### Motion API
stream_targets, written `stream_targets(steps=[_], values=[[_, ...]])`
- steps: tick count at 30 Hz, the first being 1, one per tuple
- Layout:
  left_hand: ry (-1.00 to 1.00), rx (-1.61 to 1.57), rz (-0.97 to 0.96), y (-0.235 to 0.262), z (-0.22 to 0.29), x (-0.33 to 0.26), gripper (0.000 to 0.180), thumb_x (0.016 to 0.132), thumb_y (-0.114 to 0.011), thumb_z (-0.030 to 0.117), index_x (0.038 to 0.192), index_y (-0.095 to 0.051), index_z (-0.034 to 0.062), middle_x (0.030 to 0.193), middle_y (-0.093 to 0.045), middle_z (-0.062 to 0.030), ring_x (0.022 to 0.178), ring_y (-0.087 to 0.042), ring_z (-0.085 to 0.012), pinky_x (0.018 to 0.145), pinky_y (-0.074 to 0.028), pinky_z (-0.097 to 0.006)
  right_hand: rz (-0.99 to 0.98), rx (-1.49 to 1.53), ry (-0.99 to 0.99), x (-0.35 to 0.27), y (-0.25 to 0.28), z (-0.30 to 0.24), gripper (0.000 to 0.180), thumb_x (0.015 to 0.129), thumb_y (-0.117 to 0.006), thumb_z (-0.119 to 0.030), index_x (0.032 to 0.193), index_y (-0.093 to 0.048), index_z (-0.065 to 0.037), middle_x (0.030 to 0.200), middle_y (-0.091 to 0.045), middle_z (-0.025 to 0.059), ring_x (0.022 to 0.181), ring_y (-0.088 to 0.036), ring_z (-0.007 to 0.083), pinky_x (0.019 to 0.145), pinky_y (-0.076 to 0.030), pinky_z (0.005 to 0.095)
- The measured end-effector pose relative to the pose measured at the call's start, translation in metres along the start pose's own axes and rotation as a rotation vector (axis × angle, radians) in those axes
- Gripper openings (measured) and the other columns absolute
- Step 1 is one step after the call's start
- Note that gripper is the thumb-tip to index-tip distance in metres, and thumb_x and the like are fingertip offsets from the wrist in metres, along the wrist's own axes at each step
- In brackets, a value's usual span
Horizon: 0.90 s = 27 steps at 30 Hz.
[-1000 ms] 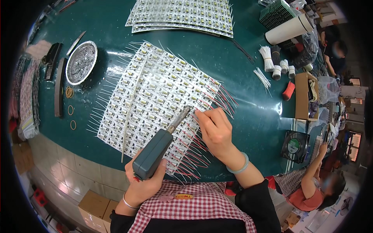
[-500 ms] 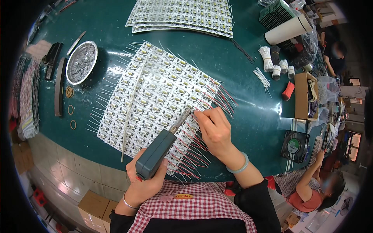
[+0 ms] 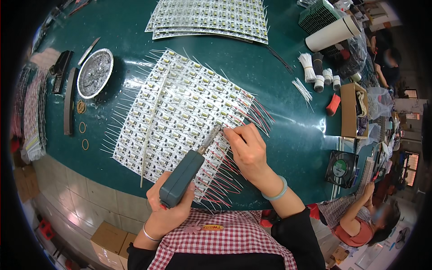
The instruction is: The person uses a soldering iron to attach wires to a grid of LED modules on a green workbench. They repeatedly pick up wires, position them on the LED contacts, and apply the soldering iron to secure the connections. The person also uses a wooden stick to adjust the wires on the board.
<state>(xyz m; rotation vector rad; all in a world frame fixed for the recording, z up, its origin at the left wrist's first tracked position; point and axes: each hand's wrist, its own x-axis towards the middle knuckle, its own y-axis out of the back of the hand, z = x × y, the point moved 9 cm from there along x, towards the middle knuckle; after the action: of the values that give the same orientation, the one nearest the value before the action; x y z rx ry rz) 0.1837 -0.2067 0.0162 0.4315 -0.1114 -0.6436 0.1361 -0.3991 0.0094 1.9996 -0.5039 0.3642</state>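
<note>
My left hand is closed around the dark green body of a soldering iron. Its metal tip points up and right, onto a white panel of circuit boards dotted with yellow parts. Right beside that tip, the thumb and finger of my right hand pinch at the panel; what lies between them is too small and covered to make out. Red and white wires stick out along the panel's right edge. Thin pale leads stand out along its left side, and a narrow pale strip lies across it.
More panels are stacked at the far edge. On the left are a silvery bowl, a dark bar and rubber bands. Wire bundles, a white cylinder, a cardboard box and a fan stand right. Other people work beyond.
Both hands and the iron stay almost in place, with the tip shifted very slightly. At the right, the nearby person's arms have moved a little.
</note>
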Motion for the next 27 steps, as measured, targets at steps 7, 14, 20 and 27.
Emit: stream_targets(steps=[7,14,20,27], values=[[-0.016,-0.004,0.068,0.008,0.006,0.0,0.016,0.079,-0.072,-0.005,0.095,-0.068,-0.0057,0.082,-0.066,-0.0079,0.066,-0.059,-0.0089,0.059,-0.048,-0.024,-0.002,-0.012,-0.002,-0.001,-0.001,0.001,0.03,0.069,-0.065,0.006,0.099,-0.068,0.002,0.085,-0.058,0.0078,0.076,-0.057,0.0234,0.06,-0.048,0.0327],[0.028,-0.027,0.051,0.005,0.005,0.0,0.017,0.079,-0.072,-0.006,0.096,-0.068,-0.007,0.084,-0.067,-0.0083,0.068,-0.061,-0.0085,0.06,-0.049,-0.024,0.007,-0.012,0.004,0.0,0.002,0.0,0.029,0.07,-0.065,0.006,0.098,-0.068,0.001,0.085,-0.058,0.0078,0.075,-0.058,0.0236,0.06,-0.049,0.0327],[-0.031,0.007,0.106,0.013,0.009,-0.001,0.019,0.078,-0.072,-0.005,0.096,-0.068,-0.0072,0.084,-0.068,-0.009,0.068,-0.062,-0.0094,0.059,-0.05,-0.024,-0.022,-0.023,-0.056,-0.004,0.02,0.0,0.023,0.073,-0.068,0.005,0.096,-0.068,0.0,0.082,-0.058,0.0077,0.073,-0.058,0.0236,0.062,-0.05,0.0332],[0.065,-0.034,0.179,0.026,-0.008,-0.012,0.018,0.077,-0.075,-0.002,0.093,-0.07,-0.0067,0.086,-0.07,-0.0105,0.068,-0.065,-0.0113,0.057,-0.05,-0.025,-0.163,-0.097,-0.245,-0.011,0.074,-0.001,0.021,0.074,-0.069,0.008,0.093,-0.068,-0.001,0.079,-0.056,0.008,0.071,-0.058,0.0252,0.062,-0.049,0.035]])
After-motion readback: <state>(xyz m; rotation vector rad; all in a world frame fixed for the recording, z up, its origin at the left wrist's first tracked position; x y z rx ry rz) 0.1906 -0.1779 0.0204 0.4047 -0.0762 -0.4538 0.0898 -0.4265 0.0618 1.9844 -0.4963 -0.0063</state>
